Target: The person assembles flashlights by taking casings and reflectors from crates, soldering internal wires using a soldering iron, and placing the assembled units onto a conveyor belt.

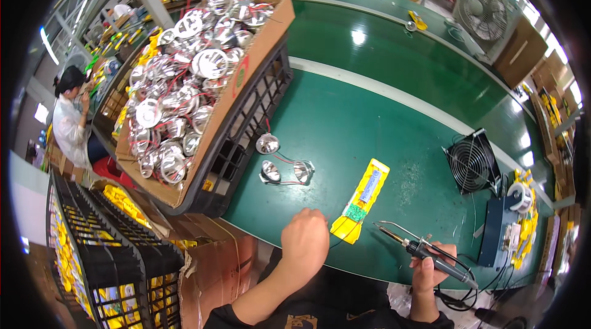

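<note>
Working at a green bench [400, 113], with a big box [265, 33] of reflectors [210, 63] on the left and a fan [473, 161] over on the right. Got a soldering iron [446, 265] pointing just right of a yellow case [363, 196] lying near the middle, gripped in a closed right hand [426, 273] at near right. Holding the left hand [306, 236] in a loose fist just left of the case, can't tell about anything inside, with three loose reflectors a bit farther off.

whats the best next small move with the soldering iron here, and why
Probably move the soldering iron left toward the green board: the right hand holds it clear of the yellow case, where the board lies exposed.
</note>
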Motion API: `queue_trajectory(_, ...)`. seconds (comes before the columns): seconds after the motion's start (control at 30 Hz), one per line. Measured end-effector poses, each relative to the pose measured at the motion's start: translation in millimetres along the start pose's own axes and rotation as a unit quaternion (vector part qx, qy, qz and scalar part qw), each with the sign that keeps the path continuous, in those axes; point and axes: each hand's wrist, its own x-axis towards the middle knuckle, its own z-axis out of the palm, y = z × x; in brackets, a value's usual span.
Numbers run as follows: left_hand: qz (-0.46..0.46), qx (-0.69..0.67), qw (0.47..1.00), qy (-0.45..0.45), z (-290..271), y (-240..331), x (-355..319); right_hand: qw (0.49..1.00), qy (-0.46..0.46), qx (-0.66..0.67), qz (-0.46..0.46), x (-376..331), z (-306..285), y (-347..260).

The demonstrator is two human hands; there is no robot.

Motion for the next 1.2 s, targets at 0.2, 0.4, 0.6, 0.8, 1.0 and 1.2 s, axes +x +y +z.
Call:
queue_trajectory(0.2, 0.023, 0.082, 0.996, -0.041, 2.8, 3.0, -1.6, 1.000, 0.000, 0.018, 0.005, 0.2, 0.6, 3.5)
queue_trajectory(0.4, 0.001, -0.197, 0.979, 0.043, -3.1, -8.8, -7.7, 0.999, -0.041, 0.005, 0.005, 15.2, -8.8, -7.7)
queue_trajectory(0.6, 0.055, -0.247, 0.955, 0.154, 11.4, 3.4, -21.3, 0.997, -0.066, -0.026, 0.027, 29.1, -0.8, -0.7)
queue_trajectory(0.8, 0.071, -0.225, 0.957, 0.172, 28.7, 6.2, -15.6, 0.995, -0.091, -0.044, -0.014, 27.7, 3.8, 18.3)
queue_trajectory(1.0, 0.076, -0.216, 0.957, 0.176, 38.6, 5.5, -7.1, 0.998, -0.063, -0.007, 0.026, 21.0, 3.9, 25.3)
queue_trajectory(1.2, 0.075, -0.201, 0.962, 0.166, 40.5, 6.4, -4.5, 0.994, -0.090, -0.045, 0.032, 20.2, 3.1, 26.5)
